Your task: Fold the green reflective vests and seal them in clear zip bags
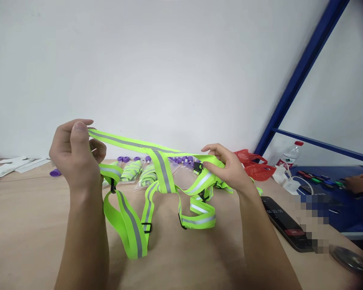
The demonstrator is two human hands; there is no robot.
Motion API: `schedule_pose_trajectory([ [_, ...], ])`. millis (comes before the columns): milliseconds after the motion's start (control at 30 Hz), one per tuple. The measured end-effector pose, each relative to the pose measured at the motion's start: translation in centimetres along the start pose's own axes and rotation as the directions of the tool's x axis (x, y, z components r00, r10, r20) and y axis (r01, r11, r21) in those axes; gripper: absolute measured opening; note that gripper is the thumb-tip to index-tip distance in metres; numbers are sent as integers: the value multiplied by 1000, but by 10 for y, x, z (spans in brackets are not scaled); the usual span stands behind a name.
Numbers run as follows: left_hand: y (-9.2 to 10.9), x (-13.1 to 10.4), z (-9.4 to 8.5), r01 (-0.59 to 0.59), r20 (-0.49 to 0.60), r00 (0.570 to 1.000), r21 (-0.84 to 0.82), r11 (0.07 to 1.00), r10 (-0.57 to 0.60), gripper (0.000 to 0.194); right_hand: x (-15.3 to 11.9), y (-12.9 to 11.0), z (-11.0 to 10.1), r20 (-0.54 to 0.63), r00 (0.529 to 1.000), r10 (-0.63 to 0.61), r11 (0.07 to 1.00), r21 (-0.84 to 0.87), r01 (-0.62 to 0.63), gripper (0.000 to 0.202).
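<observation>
A neon-green reflective vest (165, 171) made of straps with grey stripes hangs stretched between my two hands above the table. My left hand (78, 151), raised at the left, is closed round one end of its upper strap. On the right, my right hand (225, 165) pinches the other end near a black buckle (197, 167). Lower loops with black slide adjusters (146, 228) dangle towards the table, twisted and slack. Behind the straps lie folded green reflective straps in clear bags (131, 171), partly hidden.
Purple pieces (184, 160) line the wall. White papers (21, 165) lie far left, near a purple cap (55, 172). To the right are a red plastic bag (255, 165), a bottle (290, 155), a white charger (286, 180) and a phone (286, 223). Another person's hand (359, 183) shows far right.
</observation>
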State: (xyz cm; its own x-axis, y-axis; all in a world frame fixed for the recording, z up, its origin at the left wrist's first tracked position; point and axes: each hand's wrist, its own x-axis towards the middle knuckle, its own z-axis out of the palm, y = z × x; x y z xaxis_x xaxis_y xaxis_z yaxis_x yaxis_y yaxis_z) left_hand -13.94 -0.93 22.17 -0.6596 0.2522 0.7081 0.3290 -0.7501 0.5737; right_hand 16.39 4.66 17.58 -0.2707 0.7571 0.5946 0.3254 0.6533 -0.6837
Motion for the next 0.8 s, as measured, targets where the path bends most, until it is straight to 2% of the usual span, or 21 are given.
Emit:
schedule_pose_trajectory([
  [100, 0, 0, 0, -20, -10, 1000, 5, 1000, 20, 18, 2, 2, 2, -76, 996, -41, 991, -129, 31, 3],
  [200, 0, -1, 1, -25, 8, 1000, 9, 1000, 25, 19, 4, 3, 3, -170, 984, -60, 971, -240, 17, 11],
  [300, 1, -4, 2, -42, 29, 999, 11, 999, 41, 17, 2, 2, 5, -302, 941, -155, 942, -332, 49, 20],
  [367, 3, -5, 2, -39, 47, 998, 18, 999, 38, 16, 1, 0, 7, -381, 909, -167, 957, -284, 57, 25],
  [433, 4, -6, 2, -29, 67, 997, 20, 999, 28, 15, 1, -2, 8, -413, 906, -91, 992, -114, 48, 30],
  [533, 3, -6, 2, -47, 58, 997, 7, 999, 46, 17, 2, -7, 7, -361, 931, 50, 977, 211, 30, 31],
  [633, 1, -4, 2, -66, 46, 997, -20, 998, 66, 19, 4, -10, 2, -236, 964, 127, 912, 410, -20, 26],
  [733, 0, -3, 1, -70, 50, 996, -32, 997, 72, 17, 3, -11, -5, -54, 985, 162, 896, 427, -123, 32],
  [800, 0, -3, 1, -67, 45, 997, -27, 997, 68, 17, 3, -8, -8, 28, 982, 188, 926, 328, -187, 30],
])
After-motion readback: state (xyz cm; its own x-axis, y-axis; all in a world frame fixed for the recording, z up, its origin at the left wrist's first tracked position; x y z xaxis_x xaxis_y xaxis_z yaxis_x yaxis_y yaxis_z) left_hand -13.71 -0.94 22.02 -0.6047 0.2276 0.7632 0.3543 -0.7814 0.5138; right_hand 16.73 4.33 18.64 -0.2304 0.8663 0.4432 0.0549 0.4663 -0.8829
